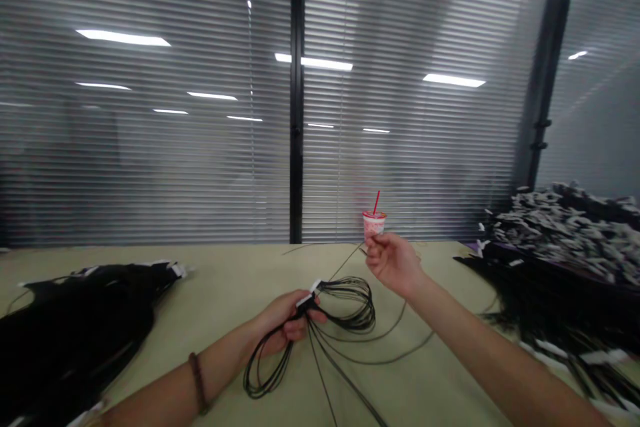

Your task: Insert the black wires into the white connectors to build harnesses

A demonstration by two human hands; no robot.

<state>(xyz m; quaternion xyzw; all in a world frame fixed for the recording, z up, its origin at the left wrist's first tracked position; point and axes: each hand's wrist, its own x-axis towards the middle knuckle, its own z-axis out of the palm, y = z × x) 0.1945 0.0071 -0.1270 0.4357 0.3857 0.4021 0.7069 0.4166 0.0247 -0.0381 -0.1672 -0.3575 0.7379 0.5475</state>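
My left hand (293, 320) is closed around the middle of a bundle of thin black cable (353, 307), whose loops stick out on both sides of it. A small white piece (304, 300), perhaps a connector or tag, shows at the top of the grip. Several loose strands hang from the bundle toward the table's near edge and to the right. Up and to the right, my right hand (387, 260) is pinched, and a thin dark strand runs from the bundle to its fingertips. What exactly lies between those fingertips is too small to make out clearly.
A pink-and-white cup (374, 223) with a red straw stands behind my right hand on the pale table (225, 287). Piles of black cables lie at left (85, 320) and right (560, 293), the right one with many white ends. Blinds (150, 167) rise behind the table.
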